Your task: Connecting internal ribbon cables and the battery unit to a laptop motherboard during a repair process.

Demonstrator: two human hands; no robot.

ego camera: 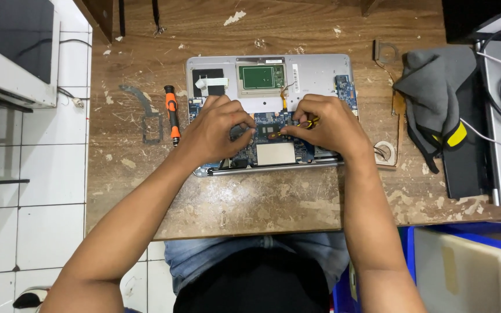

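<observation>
Laptop: an opened laptop base (320,72) lies on the worn wooden table (250,197), circuit board (262,145) exposed.
Right hand: the right hand (329,124) pinches a yellow-and-black tool (307,123), tip on the board.
Left hand: the left hand (218,130) presses curled fingers onto the board, just beside the tool; what it grips cannot be told.
Nearby: an orange screwdriver (172,115) lies left of the laptop.

The laptop (268,110) sits opened up mid-table (233,203). Both hands are on its board, left hand (215,130) and right hand (329,124) side by side. A screwdriver (172,115) lies just left of the laptop, a bracket (146,116) further left. A cloth (436,93) is off to the right, a crate (465,266) near right.
</observation>
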